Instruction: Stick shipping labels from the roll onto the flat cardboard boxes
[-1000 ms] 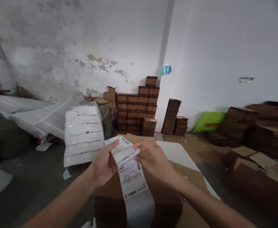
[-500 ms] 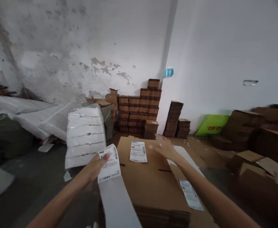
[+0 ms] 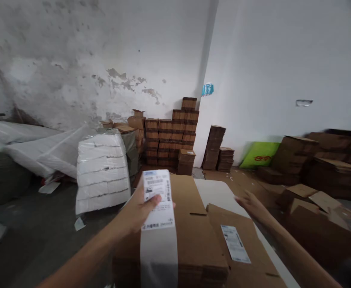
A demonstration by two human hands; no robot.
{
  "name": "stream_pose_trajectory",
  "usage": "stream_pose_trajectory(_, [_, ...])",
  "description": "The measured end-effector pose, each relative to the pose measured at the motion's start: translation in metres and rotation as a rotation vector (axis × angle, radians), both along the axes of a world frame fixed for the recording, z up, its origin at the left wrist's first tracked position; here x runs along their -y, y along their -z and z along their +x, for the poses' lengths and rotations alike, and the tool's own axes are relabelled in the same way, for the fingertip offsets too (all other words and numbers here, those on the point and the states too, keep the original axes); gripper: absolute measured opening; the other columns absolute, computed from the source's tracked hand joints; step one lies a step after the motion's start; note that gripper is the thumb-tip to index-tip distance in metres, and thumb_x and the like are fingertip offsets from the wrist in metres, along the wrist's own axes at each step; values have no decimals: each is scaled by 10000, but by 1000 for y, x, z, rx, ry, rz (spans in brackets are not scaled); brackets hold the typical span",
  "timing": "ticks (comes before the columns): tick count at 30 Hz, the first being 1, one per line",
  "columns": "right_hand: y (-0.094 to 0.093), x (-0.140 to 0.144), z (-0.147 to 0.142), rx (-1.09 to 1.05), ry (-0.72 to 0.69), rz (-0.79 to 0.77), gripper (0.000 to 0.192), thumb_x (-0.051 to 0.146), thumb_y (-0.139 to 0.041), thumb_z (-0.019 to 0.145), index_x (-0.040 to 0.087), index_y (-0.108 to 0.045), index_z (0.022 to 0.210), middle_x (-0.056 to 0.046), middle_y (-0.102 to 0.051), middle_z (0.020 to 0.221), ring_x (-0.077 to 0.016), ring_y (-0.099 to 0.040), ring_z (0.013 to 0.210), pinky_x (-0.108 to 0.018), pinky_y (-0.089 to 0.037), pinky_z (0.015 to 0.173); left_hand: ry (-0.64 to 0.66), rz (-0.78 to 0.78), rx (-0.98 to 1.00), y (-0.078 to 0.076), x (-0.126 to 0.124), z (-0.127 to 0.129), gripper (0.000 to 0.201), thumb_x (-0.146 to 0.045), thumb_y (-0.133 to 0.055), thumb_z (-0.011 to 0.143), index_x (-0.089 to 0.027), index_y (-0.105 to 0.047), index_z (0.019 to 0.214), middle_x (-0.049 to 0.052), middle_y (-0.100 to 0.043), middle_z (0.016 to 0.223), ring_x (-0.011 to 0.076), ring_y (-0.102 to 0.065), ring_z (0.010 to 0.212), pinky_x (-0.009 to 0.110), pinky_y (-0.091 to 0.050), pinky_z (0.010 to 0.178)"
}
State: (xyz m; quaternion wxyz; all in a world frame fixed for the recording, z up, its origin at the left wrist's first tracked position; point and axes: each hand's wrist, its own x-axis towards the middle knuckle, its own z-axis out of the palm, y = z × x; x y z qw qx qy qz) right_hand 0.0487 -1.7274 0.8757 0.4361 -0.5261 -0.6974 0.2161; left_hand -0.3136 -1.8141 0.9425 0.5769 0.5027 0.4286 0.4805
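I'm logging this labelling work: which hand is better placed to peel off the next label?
Probably right. The left hand already grips the label strip, while the right hand is open beside it.

A white desk [image 3: 220,190] carries a tall stack of flattened cardboard boxes [image 3: 193,240], and just beside it on the right lies a separate flattened box [image 3: 238,224] bearing a stuck-on shipping label [image 3: 234,249].

Carton stack [image 3: 193,224] ahead; open air above it.

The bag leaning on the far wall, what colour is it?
Bright green bag with a red mark; head view.
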Motion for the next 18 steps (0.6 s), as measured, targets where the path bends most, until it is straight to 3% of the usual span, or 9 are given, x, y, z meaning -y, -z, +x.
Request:
stream_pose_trajectory(1, [-14,4,-32,-22,-72,-5,357,478,-577,782,253,-605,1057,-112,-682,880,-224,-657,770,-331,-505,635,57,54,-79,0,1,6,518,-319,-613,807,-185,-469,1287,140,-690,1069,274,-674,899,424,-509,820])
stream_pose_trajectory(2, [-29,11,-66,-61,-253,-36,443,454,-598,778,247,-534,1165,-97,-669,1002,-216,-650,863,-347,-517,713,88,127,-165,0,3,11,408,-308,-611,804,-188,-564,1192,115,-689,1067,264,-658,927,416,-480,883])
stream_pose_trajectory(4, [-54,27,-126,-32,-488,-23,397,370,-666,745,232,-557,1101,-59,-650,1053,-192,-620,933,-356,-494,823,120,198,-237,0,7,15,194,-284,-665,752,-175,-686,911,68,-704,955,252,-623,957,369,-423,962])
stream_pose_trajectory(7, [-70,50,-181,-5,-449,93,147,239,-620,788,213,-585,928,-12,-648,920,-156,-596,866,-322,-469,805,155,45,-91,0,8,8,217,-362,-605,785,-160,-665,733,52,-685,741,245,-631,867,348,-470,877])
stream_pose_trajectory(9, [-72,58,-193,56,-437,166,147,192,-599,801,222,-580,944,-8,-638,912,-159,-578,869,-325,-452,801,46,-97,74,4,2,-5,264,-342,-494,852,-148,-635,742,57,-673,673,214,-651,743,325,-511,762])
stream_pose_trajectory(11, [-78,56,-193,81,-491,240,87,203,-596,814,221,-574,897,-13,-619,902,-165,-557,875,-328,-434,798,-214,-198,269,13,-8,-25,196,-206,-469,856,-138,-596,722,55,-667,635,174,-649,647,284,-519,698])
stream_pose_trajectory(14, [-97,39,-190,-171,-521,266,139,280,-584,837,209,-472,792,5,-552,798,-133,-526,750,-272,-420,661,-511,-239,474,27,-16,-58,231,-63,-382,853,-103,-594,769,98,-709,730,153,-681,731,252,-522,753])
stream_pose_trajectory(16, [-108,28,-194,-319,-544,199,177,290,-586,835,212,-431,796,25,-520,752,-110,-509,679,-237,-399,582,-512,-248,495,27,-12,-68,287,-104,-335,881,-63,-618,873,142,-726,844,173,-690,827,262,-523,785])
stream_pose_trajectory(18, [-111,27,-205,-278,-577,159,147,259,-594,826,205,-459,800,30,-524,741,-104,-515,681,-232,-403,594,-362,-289,512,17,-2,-64,361,-254,-351,909,-29,-633,929,178,-721,896,203,-689,848,267,-529,760])
